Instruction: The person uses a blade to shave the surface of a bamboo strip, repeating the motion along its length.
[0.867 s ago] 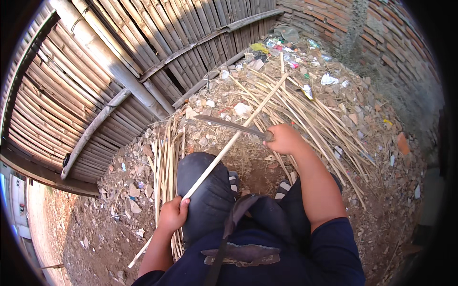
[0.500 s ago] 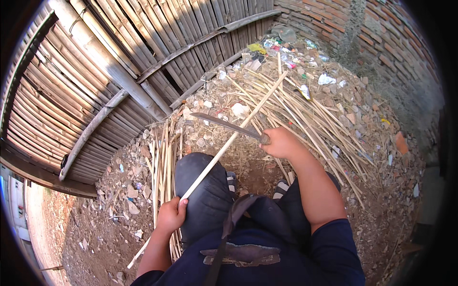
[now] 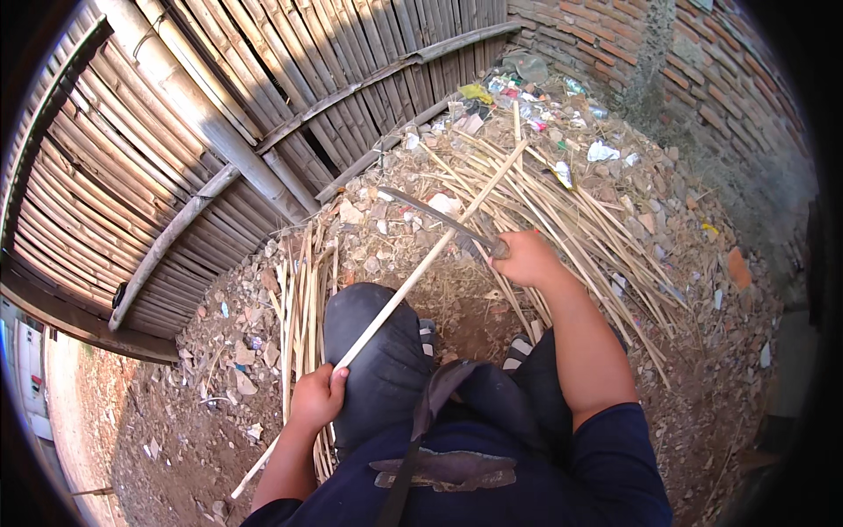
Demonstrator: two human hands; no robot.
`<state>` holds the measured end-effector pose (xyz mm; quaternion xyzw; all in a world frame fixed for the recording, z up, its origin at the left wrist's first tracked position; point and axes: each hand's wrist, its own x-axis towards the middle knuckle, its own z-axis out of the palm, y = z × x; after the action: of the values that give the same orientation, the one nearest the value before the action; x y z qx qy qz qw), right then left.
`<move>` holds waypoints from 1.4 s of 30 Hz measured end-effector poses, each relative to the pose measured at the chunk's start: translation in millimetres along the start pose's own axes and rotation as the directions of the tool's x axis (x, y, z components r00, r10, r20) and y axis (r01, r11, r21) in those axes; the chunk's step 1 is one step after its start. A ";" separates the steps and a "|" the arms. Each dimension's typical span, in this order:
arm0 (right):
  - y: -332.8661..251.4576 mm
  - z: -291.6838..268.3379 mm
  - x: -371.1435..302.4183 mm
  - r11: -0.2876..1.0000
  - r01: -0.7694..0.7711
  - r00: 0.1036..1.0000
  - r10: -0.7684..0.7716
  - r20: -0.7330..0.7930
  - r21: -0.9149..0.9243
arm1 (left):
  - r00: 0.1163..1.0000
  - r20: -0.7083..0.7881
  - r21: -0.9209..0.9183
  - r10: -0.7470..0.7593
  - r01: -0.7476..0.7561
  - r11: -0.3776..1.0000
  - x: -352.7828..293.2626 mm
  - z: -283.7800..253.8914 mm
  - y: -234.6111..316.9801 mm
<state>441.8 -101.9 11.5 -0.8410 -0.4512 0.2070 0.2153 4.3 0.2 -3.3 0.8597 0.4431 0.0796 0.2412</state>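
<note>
A long pale bamboo strip (image 3: pixel 399 296) slants across my left knee, its far end up over a pile of strips. My left hand (image 3: pixel 319 395) is closed round its lower part, thumb on top, and the tail end sticks out behind the wrist. In my right hand (image 3: pixel 529 258) is the handle of a machete (image 3: pixel 443 220). Its dark blade points to the far left and crosses the strip, lying against it. The fingers under the handle are partly hidden.
More strips lie in a bundle (image 3: pixel 303 303) by my left leg and a loose pile (image 3: pixel 571 224) ahead to the right. A bamboo wall (image 3: pixel 351 53) stands at the left, a brick wall (image 3: pixel 588 44) at the back right. Rubble and plastic litter (image 3: pixel 527 92) cover the ground.
My right hand and the machete have shifted a little to the right and up the strip, toward its far end. The left hand has barely moved.
</note>
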 end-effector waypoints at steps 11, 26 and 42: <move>-25.4 12.7 -2.3 0.974 0.199 0.966 -0.175 0.192 -0.109 | 0.999 -0.034 0.010 0.010 -0.010 1.000 -1.7 6.0 -2.5; -43.2 5.9 -17.4 0.965 0.187 0.961 -0.142 0.238 -0.183 | 0.999 -0.031 0.000 0.009 -0.009 1.000 -2.4 3.0 -0.5; -31.2 11.4 -13.1 0.985 0.116 0.991 -0.105 0.089 -0.130 | 0.999 -0.041 0.026 0.016 -0.015 1.000 -2.0 5.2 -0.6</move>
<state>408.1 -95.5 21.3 -0.8182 -0.5184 0.1980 0.1504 4.5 -2.9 -8.0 0.8644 0.4423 0.0933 0.2202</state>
